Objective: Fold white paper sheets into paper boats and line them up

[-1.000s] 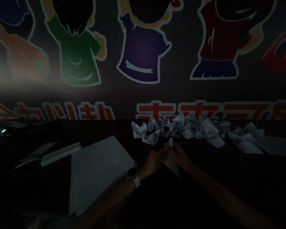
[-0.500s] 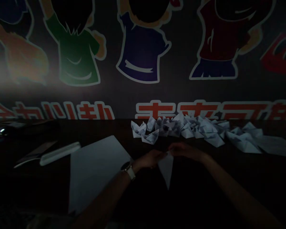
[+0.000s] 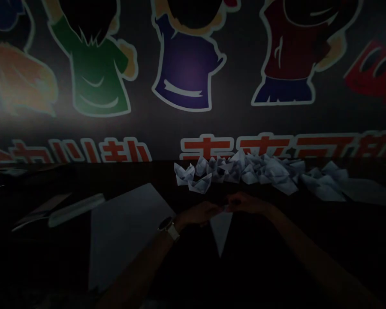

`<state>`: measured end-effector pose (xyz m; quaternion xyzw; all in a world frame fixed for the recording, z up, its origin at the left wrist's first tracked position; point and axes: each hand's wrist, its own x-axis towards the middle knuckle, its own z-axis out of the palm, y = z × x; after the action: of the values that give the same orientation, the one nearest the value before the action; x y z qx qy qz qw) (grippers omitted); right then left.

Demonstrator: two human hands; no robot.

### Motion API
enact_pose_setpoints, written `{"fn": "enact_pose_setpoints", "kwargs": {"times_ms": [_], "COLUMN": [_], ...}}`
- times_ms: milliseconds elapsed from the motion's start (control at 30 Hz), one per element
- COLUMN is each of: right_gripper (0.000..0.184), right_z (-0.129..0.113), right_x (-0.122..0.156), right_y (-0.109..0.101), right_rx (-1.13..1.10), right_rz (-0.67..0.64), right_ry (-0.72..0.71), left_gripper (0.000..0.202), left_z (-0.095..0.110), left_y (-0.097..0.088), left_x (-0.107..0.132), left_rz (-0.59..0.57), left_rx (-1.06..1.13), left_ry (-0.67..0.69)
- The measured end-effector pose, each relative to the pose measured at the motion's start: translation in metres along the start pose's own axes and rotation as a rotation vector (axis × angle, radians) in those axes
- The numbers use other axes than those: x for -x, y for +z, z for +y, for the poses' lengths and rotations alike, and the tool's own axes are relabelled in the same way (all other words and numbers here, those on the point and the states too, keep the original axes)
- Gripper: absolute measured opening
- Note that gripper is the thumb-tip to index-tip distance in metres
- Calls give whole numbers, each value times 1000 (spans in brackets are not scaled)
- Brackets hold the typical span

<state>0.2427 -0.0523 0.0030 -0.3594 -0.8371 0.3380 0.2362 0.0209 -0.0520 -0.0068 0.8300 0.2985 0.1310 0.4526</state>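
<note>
A folded sheet of white paper hangs as a narrow triangle, its point toward me. My left hand, with a watch on the wrist, pinches its upper left edge. Close beside it, my right hand is closed on the upper right edge, so the fingertips of both hands nearly meet. Dim light hides the finer folds and some fingers. Just beyond the hands lies a group of folded paper boats, two of them at its near left end.
To my left, white paper sheets lie on the dark table. Further left is a long pale object. Another flat sheet is at the far right. Behind the table stands a wall with painted cartoon figures.
The view has shifted slightly to the right. The hanging triangle has turned a little between my fingers, and both hands keep hold of its upper edge.
</note>
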Motion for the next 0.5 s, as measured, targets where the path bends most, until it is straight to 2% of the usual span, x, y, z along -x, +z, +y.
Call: {"fn": "enact_pose_setpoints", "kwargs": {"times_ms": [67,133,267,333,500], "right_gripper": [33,33,34,38,40], "right_z": [1,5,20,24,13], "right_x": [-2,-4,-9,-10,-16], "right_y": [1,2,-1,-1,23], "right_rx": [-21,-36,-145,-239,-378], "right_rz": [-2,49,375,492,336], "right_ry": [-30,-42,30,97,135], "left_gripper": [47,47,47,48,48], "left_z": [1,-1,-8,-11,-15], "left_y": [0,1,3,4,8], "left_x": [0,-1,-6,-9,-16], "left_rz": [11,42,129,224,484], "left_rx": [17,38,65,83,92], "left_ry": [15,24,-2,4,110]}}
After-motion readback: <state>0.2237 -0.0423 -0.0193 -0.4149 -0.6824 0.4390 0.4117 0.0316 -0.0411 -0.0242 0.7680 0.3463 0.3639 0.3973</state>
